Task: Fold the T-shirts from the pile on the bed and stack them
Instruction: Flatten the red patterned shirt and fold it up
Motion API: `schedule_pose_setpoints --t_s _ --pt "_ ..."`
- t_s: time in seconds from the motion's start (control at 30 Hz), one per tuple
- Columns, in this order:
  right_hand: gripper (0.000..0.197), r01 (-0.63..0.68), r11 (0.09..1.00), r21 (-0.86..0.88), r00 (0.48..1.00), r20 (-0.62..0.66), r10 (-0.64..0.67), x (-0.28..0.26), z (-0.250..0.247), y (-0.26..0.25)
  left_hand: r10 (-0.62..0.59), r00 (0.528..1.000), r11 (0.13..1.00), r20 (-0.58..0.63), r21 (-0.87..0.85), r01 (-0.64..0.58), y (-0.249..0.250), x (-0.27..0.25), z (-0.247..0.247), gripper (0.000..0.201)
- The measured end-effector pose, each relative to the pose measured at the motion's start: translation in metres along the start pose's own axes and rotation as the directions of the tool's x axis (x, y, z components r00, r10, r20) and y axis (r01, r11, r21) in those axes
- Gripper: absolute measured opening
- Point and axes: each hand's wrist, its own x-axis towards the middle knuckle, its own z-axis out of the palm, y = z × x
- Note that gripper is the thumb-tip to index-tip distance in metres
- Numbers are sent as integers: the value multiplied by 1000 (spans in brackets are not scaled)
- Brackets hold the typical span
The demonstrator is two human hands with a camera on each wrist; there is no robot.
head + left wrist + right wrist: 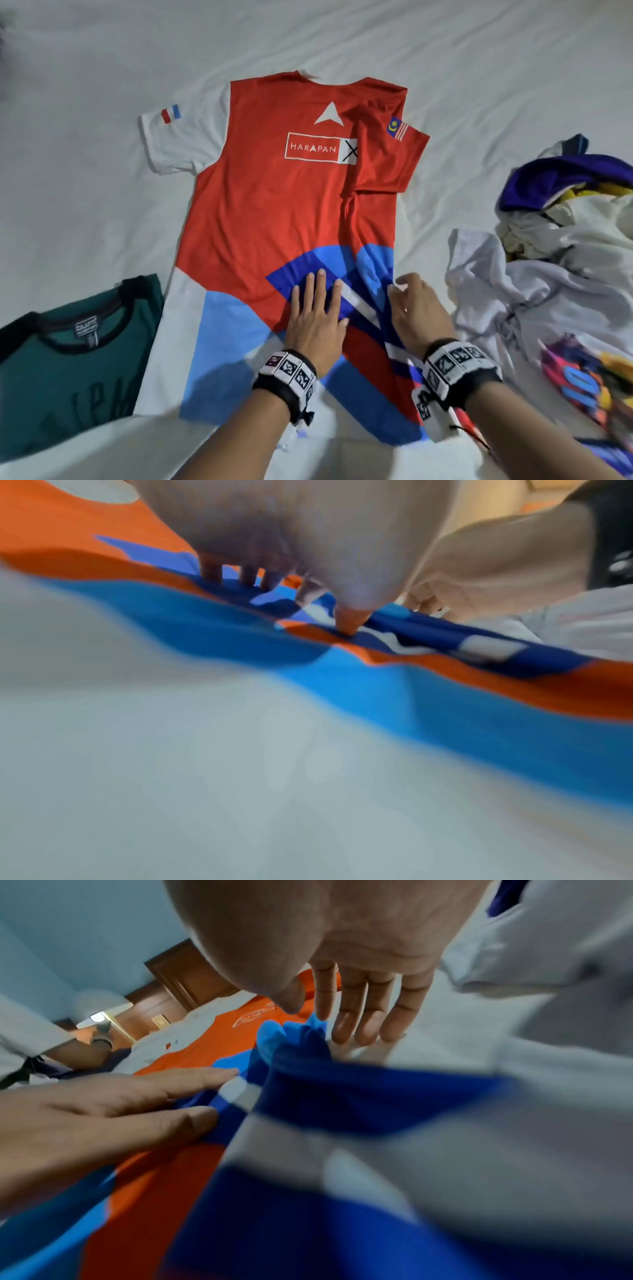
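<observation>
A red T-shirt (274, 212) lies spread out near the middle of the bed (102, 51), which is covered by a wrinkled white sheet. The shirt has white sleeves and side panels, light blue and dark blue shapes toward its hem, a white triangle, and the word HARAPAN in a white box. Its collar points to the far edge of the bed and its hem to the near edge. The shirt's right side is folded inward, so the right sleeve with a small flag patch lies on top of the red body.

The person's left hand (317, 315) lies flat on the lower part of the shirt, fingers straight and slightly spread, pressing the dark blue patch. The right hand (416, 305) is just beside it at the folded right edge, fingers extended and relaxed over the fabric; the right wrist view shows them straight, holding nothing. Both wrists wear black bands with white square markers.

At the near left edge of the bed lies a green T-shirt (68, 359) with a black collar. Along the right edge sits a loose pile of shirts (548, 257), white, purple and yellow, one with a colourful print.
</observation>
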Motion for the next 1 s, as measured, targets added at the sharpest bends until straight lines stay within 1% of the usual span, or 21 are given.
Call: schedule_pose_setpoints --t_s 0.07,0.13,0.2,0.27,0.33,0.37,0.4,0.43,0.47,0.5,0.53,0.57,0.6,0.63,0.67,0.7,0.73,0.77,0.83,0.9,1.0 --pt "34 -45 997 -59 997 66 49 -34 -1 5 -8 999 1000 33 23 7 -5 -32 6 73" --pt "37 -52 988 -142 991 111 68 -60 -1 9 -21 996 999 83 39 18 -9 -60 11 72" --pt "30 -37 978 -205 991 116 62 -77 -3 10 -40 992 999 118 38 36 -12 -82 13 71" --pt "21 -14 972 -235 995 89 36 -89 -6 6 -59 991 998 121 10 58 -11 -94 8 68" --pt "20 16 957 -289 999 49 -1 -98 -9 -3 -79 995 992 63 -92 84 -9 -98 2 59" --pt "22 28 939 -342 999 34 -17 -102 -11 -8 -116 993 978 13 -174 117 -7 -99 -1 51" --pt "25 35 917 -397 999 36 -23 -107 -11 -16 -181 983 944 -9 -283 171 -5 -99 -6 42" --pt "27 42 904 -426 999 48 -24 -112 -10 -25 -253 967 875 22 -420 239 -2 -98 -10 34" --pt "29 58 909 -413 996 84 -25 -119 -7 -35 -312 945 768 94 -560 309 1 -97 -16 30" --pt "30 82 929 -361 990 136 -34 -125 -3 -45 -368 913 634 175 -671 384 4 -94 -20 33" --pt "31 95 950 -297 980 194 -37 -132 2 -54 -411 873 501 263 -735 458 8 -92 -26 38" --pt "32 88 964 -249 970 240 -26 -137 7 -60 -436 827 390 356 -753 530 10 -90 -27 44" --pt "33 60 971 -232 966 258 2 -138 11 -63 -447 783 304 434 -749 589 12 -88 -29 50" --pt "34 19 973 -231 970 239 37 -137 15 -62 -447 748 241 490 -739 629 13 -86 -28 54" --pt "33 -36 975 -221 980 185 78 -133 18 -58 -442 732 203 519 -736 645 13 -85 -27 58" --pt "30 -97 979 -179 987 113 119 -128 21 -51 -440 727 196 527 -734 650 13 -83 -26 61" --pt "29 -156 981 -119 986 45 162 -122 24 -43 -442 732 215 519 -730 648 14 -81 -24 62" --pt "32 -200 978 -61 980 -3 200 -118 27 -36 -446 742 256 501 -723 642 15 -80 -21 61" --pt "38 -255 967 11 966 -33 255 -112 37 -29 -461 775 378 433 -694 613 18 -78 -14 56" --pt "41 -275 961 32 960 -36 276 -111 49 -32 -482 799 483 358 -652 584 23 -79 -7 48" --pt "44 -286 958 23 956 -64 287 -112 64 -32 -489 830 590 269 -599 541 27 -84 -1 42"
